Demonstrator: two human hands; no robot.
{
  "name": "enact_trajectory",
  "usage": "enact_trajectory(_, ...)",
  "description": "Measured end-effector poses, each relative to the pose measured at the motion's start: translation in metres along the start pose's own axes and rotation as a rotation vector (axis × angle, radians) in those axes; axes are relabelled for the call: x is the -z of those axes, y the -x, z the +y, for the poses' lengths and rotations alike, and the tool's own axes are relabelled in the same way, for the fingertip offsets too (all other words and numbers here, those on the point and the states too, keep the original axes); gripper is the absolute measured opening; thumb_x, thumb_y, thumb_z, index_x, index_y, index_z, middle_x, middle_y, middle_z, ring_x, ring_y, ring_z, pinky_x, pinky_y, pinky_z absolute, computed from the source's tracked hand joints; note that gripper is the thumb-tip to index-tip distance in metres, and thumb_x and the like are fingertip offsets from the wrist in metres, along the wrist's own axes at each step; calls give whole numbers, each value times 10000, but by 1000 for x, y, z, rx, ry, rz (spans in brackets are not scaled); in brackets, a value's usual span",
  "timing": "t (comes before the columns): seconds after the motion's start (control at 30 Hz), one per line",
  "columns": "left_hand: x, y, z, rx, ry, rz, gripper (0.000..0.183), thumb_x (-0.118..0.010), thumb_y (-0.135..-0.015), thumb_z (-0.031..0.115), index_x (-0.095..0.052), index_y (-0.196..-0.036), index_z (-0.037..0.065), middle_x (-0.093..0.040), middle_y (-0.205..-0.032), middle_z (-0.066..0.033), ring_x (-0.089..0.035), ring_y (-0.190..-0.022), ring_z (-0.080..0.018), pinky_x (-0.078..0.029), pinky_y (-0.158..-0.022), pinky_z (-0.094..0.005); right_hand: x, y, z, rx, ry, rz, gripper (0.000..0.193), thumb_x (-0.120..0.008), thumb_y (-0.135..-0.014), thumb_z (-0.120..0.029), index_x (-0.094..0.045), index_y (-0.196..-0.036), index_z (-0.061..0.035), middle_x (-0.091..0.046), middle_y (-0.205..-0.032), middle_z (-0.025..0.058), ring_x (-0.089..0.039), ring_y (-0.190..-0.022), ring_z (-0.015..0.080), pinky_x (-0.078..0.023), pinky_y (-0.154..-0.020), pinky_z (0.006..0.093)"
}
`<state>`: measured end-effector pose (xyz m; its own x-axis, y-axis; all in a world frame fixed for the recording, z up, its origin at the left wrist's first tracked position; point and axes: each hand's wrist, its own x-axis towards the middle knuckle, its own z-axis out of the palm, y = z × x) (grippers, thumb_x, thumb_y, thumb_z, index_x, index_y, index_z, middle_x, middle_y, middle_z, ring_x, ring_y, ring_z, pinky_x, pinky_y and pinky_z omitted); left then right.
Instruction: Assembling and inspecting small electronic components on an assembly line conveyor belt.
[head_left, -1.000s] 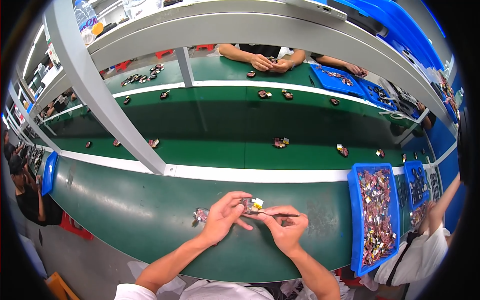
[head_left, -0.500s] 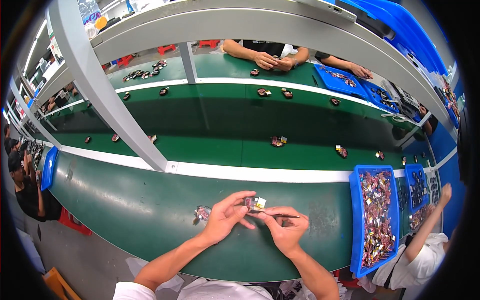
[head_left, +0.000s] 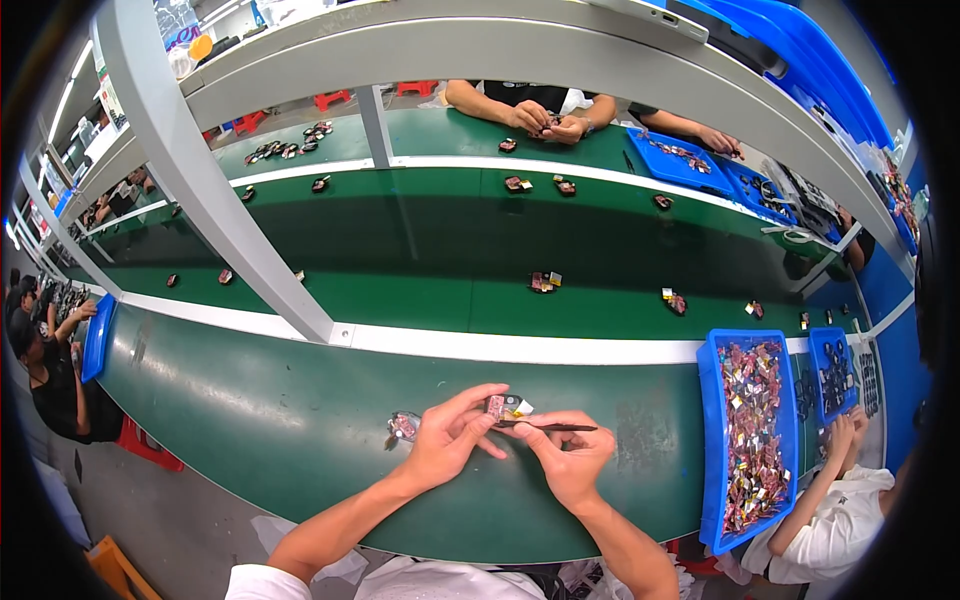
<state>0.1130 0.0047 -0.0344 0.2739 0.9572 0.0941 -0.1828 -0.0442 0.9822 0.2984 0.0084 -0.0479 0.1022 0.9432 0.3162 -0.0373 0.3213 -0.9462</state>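
Observation:
My left hand (head_left: 445,440) pinches a small electronic assembly (head_left: 496,406), a reddish circuit board in a dark casing with a white-and-yellow tab at its right side. In my right hand (head_left: 572,462) is a slim black stick-like tool (head_left: 568,428), gripped between thumb and fingers. Its left end meets the lower edge of the assembly; the exact contact is too small to make out. Another assembly, in a clear-and-dark casing (head_left: 404,427), lies on the green table (head_left: 300,400) just left of my left hand.
A blue tray (head_left: 712,450) full of small circuit boards stands to my right, with a smaller blue tray (head_left: 822,350) beyond. Past a white rail (head_left: 520,348) runs a green belt (head_left: 400,305) carrying several assemblies. A grey post (head_left: 215,190) rises at left. Co-workers sit opposite and at both sides.
The assemblies on the belt have shifted slightly left. My right hand's tool has tilted to nearly level, and the held assembly has turned a little. The co-worker at right has lowered a raised arm.

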Motion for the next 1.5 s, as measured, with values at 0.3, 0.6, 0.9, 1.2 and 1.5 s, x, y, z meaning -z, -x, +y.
enact_trajectory(0.3,6,0,0,38,101,-18,389,-483,-1057,58,-452,-1429,-53,-611,-1299,-220,-689,-1080,-308,-657,-774,-379,1,0,0,-38,3,-27,120,-851,-789,-9,-753,-858,-5,-686,-681,-10,-389,-458,-19,-220,-421,200)
enact_trajectory(0.6,4,-3,1,89,108,19,363,-484,-1063,84,-493,-1397,-58,-620,-1267,-202,-697,-1045,-294,-661,-759,-369,-2,2,0,-24,29,-17,116,-851,-793,-19,-755,-858,-9,-654,-637,-24,-385,-451,-19,-222,-419,203)
enact_trajectory(0.9,6,-2,2,117,65,87,332,-497,-1059,86,-539,-1353,-61,-657,-1197,-187,-715,-1002,-279,-664,-742,-357,-5,2,3,-56,1,-2,134,-859,-784,-23,-748,-858,-15,-644,-640,-36,-383,-454,-19,-225,-419,201)
enact_trajectory(1.2,8,-1,1,108,75,106,328,-504,-1053,78,-553,-1336,-80,-656,-1179,-190,-692,-997,-233,-675,-745,-381,-5,-1,0,92,86,-71,154,-866,-756,-1,-755,-861,-19,-743,-778,23,-399,-444,-1,-274,-412,200)
enact_trajectory(1.5,9,-1,-3,119,69,94,307,-507,-1052,71,-573,-1325,-54,-665,-1172,-183,-694,-1001,-226,-664,-745,-350,-2,-2,0,223,155,-131,153,-857,-729,3,-759,-832,-52,-770,-820,48,-437,-418,34,-316,-409,215)
